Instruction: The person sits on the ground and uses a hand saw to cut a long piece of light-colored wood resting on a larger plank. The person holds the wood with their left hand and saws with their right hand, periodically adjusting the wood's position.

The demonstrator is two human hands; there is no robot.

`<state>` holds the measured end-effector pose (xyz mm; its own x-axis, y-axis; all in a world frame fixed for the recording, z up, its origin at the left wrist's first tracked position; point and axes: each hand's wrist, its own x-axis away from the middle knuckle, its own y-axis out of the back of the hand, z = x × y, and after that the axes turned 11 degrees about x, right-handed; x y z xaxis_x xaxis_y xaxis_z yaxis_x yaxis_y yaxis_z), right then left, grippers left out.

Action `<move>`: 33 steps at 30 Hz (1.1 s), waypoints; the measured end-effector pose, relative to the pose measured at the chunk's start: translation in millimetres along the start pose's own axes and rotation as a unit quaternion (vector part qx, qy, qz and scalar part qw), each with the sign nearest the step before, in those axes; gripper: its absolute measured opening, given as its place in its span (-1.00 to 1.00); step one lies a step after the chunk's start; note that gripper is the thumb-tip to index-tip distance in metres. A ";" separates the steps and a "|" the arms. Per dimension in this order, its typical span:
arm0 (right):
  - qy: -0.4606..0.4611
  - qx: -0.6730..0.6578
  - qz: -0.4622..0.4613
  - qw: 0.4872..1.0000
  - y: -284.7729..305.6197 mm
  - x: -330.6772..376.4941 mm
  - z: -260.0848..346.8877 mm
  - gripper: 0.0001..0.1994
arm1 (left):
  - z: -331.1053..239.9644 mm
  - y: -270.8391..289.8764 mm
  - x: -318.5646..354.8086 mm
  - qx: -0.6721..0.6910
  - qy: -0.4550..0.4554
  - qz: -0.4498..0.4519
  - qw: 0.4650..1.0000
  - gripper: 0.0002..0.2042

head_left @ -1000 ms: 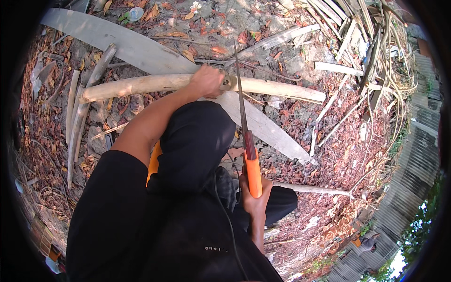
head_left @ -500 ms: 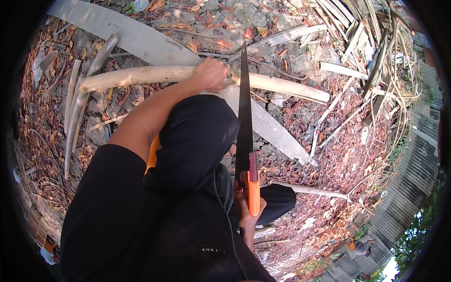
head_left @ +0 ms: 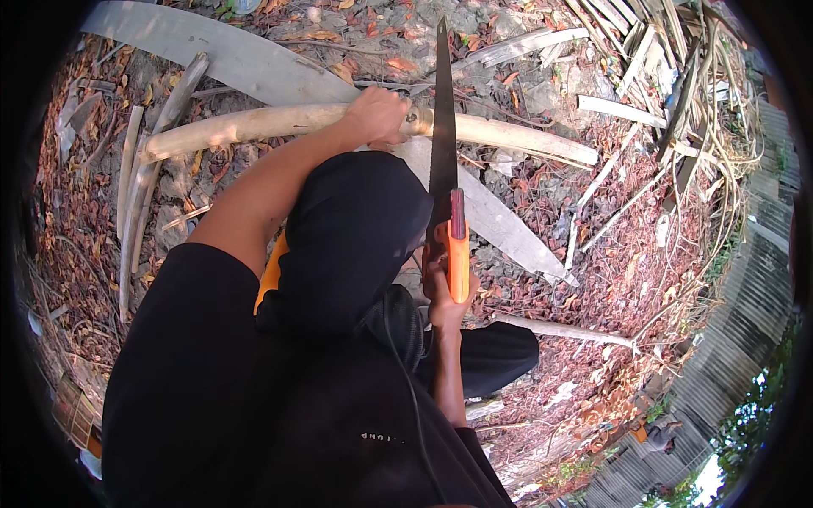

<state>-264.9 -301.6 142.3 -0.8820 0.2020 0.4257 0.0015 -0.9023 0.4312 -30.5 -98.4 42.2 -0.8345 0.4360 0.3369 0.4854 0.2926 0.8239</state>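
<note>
A long, pale, barkless branch (head_left: 246, 125) lies crosswise in front of me, slightly bowed. My left hand (head_left: 378, 116) is closed around it near its middle, just left of a knot. In my right hand (head_left: 449, 296) is the orange handle of a handsaw (head_left: 444, 152), gripped with the fingers wrapped round it. The dark blade points away from me and crosses the branch right of the knot, its tip well past the far side. Its toothed edge faces left. Beneath the branch runs a long grey plank (head_left: 500, 216) with a tapered end.
Several thin sticks (head_left: 135, 220) prop or lie under the branch's left end. A heap of split wood strips (head_left: 669, 76) lies far right. Dry leaves cover the ground. Corrugated sheets (head_left: 720, 339) line the right side. My black-clad knee (head_left: 356, 220) rises close below the branch.
My right hand has pushed the handsaw forward, away from me, so its tip reaches farther past the branch. My left hand stays on the branch.
</note>
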 end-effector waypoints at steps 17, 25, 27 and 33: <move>0.058 0.070 0.024 0.996 36.7 43.4 -8.8 -0.86 | 7.3 -6.2 3.3 -0.026 -0.005 -0.026 0.999 -0.43; 0.085 0.121 -0.017 0.989 2.4 -11.6 -6.4 -0.81 | 9.8 -8.0 -3.2 -0.002 -0.017 -0.021 1.000 -0.36; 0.114 0.198 0.015 0.973 20.5 -6.1 21.3 -0.83 | 17.6 -19.4 -1.2 -0.029 -0.030 -0.045 0.998 -0.35; -0.040 0.015 0.035 0.998 52.8 57.6 16.6 -0.82 | 13.7 -17.6 -6.8 -0.050 -0.049 -0.060 0.996 -0.34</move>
<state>-307.8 -331.3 202.7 -0.8386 0.1692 0.5178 0.0776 -0.9037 0.4210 -29.8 -94.8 19.1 -0.8528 0.4859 0.1916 0.3520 0.2638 0.8980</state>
